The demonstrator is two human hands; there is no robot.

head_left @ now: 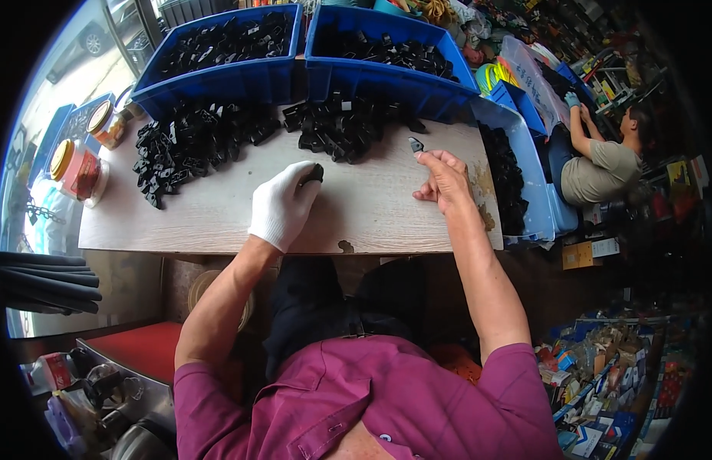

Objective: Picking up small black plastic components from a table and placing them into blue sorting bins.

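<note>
My left hand (pixel 285 201), in a white glove, rests on the wooden table (pixel 218 222) and is closed around a small black plastic part (pixel 314 174) that sticks out past the fingers. My bare right hand (pixel 444 178) pinches a small black and silver piece (pixel 416 144) between its fingertips, a little above the table. Just beyond both hands lie two heaps of black plastic parts, the left heap (pixel 191 142) and the middle heap (pixel 340 126).
Two blue bins of black parts stand at the far edge, the left bin (pixel 225 80) and the right bin (pixel 386 80). A pale blue bin (pixel 534 192) with more parts sits at the right. Two jars (pixel 80 169) stand at the left. Another person (pixel 601 165) sits at the far right.
</note>
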